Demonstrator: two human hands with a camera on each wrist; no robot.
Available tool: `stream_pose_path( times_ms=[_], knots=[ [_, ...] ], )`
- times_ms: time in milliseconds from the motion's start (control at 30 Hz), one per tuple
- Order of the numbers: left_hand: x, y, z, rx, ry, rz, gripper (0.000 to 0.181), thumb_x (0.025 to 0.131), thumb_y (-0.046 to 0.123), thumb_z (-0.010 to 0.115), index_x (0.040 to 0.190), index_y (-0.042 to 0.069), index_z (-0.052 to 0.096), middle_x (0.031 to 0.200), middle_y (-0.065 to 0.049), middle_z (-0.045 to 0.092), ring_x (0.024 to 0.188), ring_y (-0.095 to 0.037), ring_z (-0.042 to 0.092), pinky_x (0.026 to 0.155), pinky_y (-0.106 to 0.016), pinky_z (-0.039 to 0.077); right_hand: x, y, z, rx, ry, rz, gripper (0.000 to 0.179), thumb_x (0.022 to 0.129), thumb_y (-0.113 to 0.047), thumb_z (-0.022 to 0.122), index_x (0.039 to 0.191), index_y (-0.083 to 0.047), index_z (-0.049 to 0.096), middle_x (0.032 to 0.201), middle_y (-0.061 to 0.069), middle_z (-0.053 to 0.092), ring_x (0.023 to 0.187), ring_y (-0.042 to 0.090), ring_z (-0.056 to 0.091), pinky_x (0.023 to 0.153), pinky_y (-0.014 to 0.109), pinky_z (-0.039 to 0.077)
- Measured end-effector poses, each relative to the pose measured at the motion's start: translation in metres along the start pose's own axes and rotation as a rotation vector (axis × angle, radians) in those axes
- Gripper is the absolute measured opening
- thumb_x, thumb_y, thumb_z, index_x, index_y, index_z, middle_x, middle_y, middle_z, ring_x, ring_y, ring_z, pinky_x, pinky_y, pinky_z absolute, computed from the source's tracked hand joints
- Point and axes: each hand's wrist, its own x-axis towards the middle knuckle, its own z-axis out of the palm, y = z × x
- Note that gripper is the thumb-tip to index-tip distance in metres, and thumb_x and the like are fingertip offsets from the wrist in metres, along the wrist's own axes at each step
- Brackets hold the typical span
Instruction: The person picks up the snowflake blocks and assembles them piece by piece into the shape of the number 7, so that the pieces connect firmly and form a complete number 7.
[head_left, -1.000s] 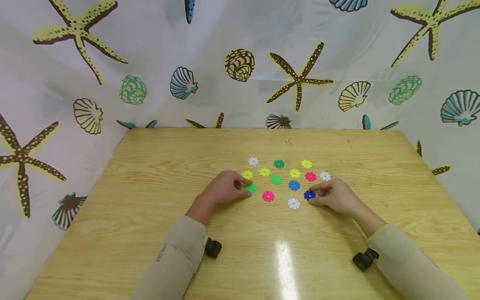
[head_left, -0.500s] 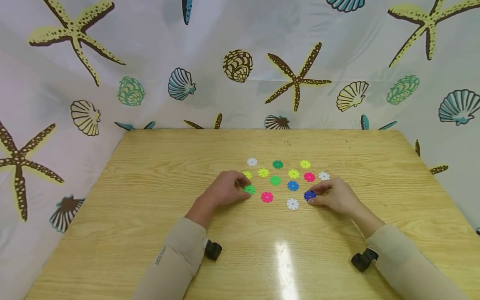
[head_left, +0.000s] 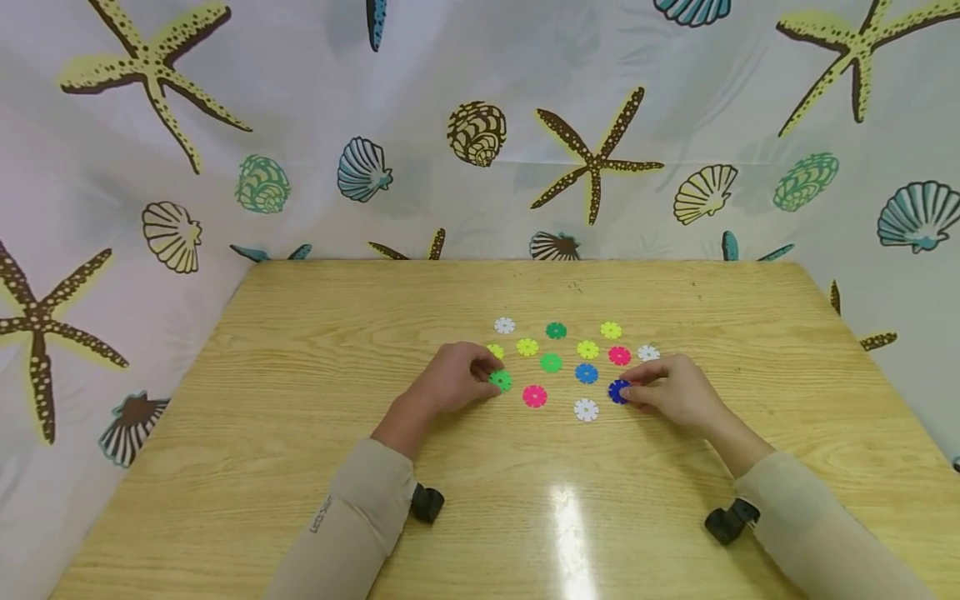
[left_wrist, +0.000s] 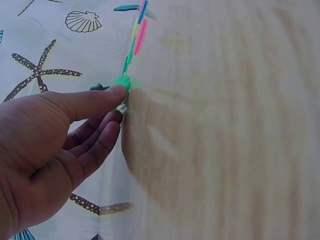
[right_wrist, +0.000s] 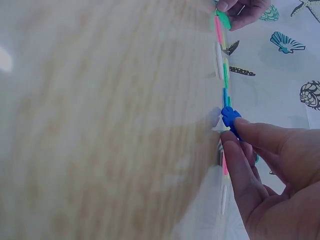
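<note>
Near the middle of the wooden table (head_left: 300, 467), my left hand (head_left: 452, 380) pinches a bright green notched plastic disc (head_left: 501, 382) by its left side. The left wrist view shows the thumb on that green disc (left_wrist: 123, 80). My right hand (head_left: 677, 394) pinches a dark blue notched disc (head_left: 617, 392) between thumb and fingers. In the right wrist view this blue disc (right_wrist: 229, 116) is tilted up off the tabletop. A pink disc (head_left: 535, 396) and a white disc (head_left: 587, 410) lie flat between the hands.
Behind lie several more flat discs, among them a light blue one (head_left: 587, 373), a second bright green one (head_left: 551, 362), a dark green one (head_left: 556, 331) and a white one (head_left: 504, 326). A shell-and-starfish cloth (head_left: 420, 67) hangs beyond the table's far edge.
The left hand has tilted the green disc slightly up from the table. My right thumb has slid further over the dark blue disc, which now tilts in the fingers.
</note>
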Motion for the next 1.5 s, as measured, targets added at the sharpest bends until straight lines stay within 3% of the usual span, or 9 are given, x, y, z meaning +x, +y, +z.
stream_pose_path(
  times_ms=[333, 500, 733, 1033, 1200, 1500],
  knots=[
    [0.001, -0.004, 0.0, -0.08, -0.026, -0.011, 0.022, 0.088, 0.012, 0.075, 0.11, 0.011, 0.077, 0.106, -0.002, 0.072, 0.092, -0.016, 0.065, 0.083, -0.031, 0.055, -0.001, -0.001, -0.001, 0.159, -0.026, 0.025, 0.027, 0.095, -0.005, 0.066, 0.118, 0.008, 0.069, 0.113, 0.022, 0.066, 0.086, 0.014, 0.072, 0.076, 0.03, 0.062],
    [-0.001, -0.009, -0.003, -0.196, -0.047, 0.02, 0.023, 0.089, 0.013, 0.075, 0.112, 0.011, 0.077, 0.113, -0.004, 0.074, 0.095, -0.017, 0.065, 0.084, -0.032, 0.055, -0.003, -0.001, -0.003, 0.194, -0.028, 0.009, 0.029, 0.095, -0.006, 0.067, 0.119, 0.008, 0.068, 0.114, 0.022, 0.064, 0.087, 0.012, 0.071, 0.078, 0.03, 0.062],
    [-0.001, -0.012, -0.007, -0.331, -0.043, -0.005, 0.023, 0.089, 0.016, 0.076, 0.111, 0.012, 0.078, 0.115, -0.006, 0.074, 0.097, -0.018, 0.064, 0.082, -0.028, 0.054, -0.001, -0.002, -0.007, 0.19, -0.006, -0.014, 0.029, 0.093, -0.009, 0.071, 0.118, 0.005, 0.07, 0.116, 0.021, 0.066, 0.087, 0.014, 0.073, 0.079, 0.032, 0.062],
    [-0.003, -0.007, -0.007, -0.449, -0.023, -0.017, 0.027, 0.089, 0.016, 0.076, 0.115, 0.011, 0.076, 0.114, -0.008, 0.074, 0.097, -0.014, 0.066, 0.082, -0.025, 0.055, 0.001, -0.012, -0.005, 0.333, -0.014, -0.036, 0.034, 0.093, -0.005, 0.069, 0.122, 0.012, 0.065, 0.106, 0.01, 0.074, 0.088, 0.014, 0.075, 0.085, 0.037, 0.06],
    [-0.004, -0.003, -0.006, -0.491, -0.02, -0.027, 0.03, 0.089, 0.019, 0.076, 0.118, 0.012, 0.075, 0.118, -0.007, 0.072, 0.101, -0.014, 0.067, 0.087, -0.027, 0.056, 0.002, -0.018, 0.0, 0.361, -0.02, -0.061, 0.035, 0.093, -0.006, 0.069, 0.123, 0.011, 0.065, 0.107, 0.013, 0.075, 0.092, 0.019, 0.076, 0.085, 0.038, 0.06],
    [-0.004, 0.009, -0.006, -0.573, -0.025, -0.055, 0.028, 0.091, 0.019, 0.075, 0.118, 0.013, 0.075, 0.116, -0.006, 0.071, 0.098, -0.016, 0.068, 0.098, -0.042, 0.055, -0.001, -0.032, 0.008, 0.409, -0.03, -0.089, 0.037, 0.094, -0.008, 0.069, 0.125, 0.011, 0.063, 0.103, 0.003, 0.076, 0.088, 0.012, 0.075, 0.084, 0.034, 0.06]
  ],
)
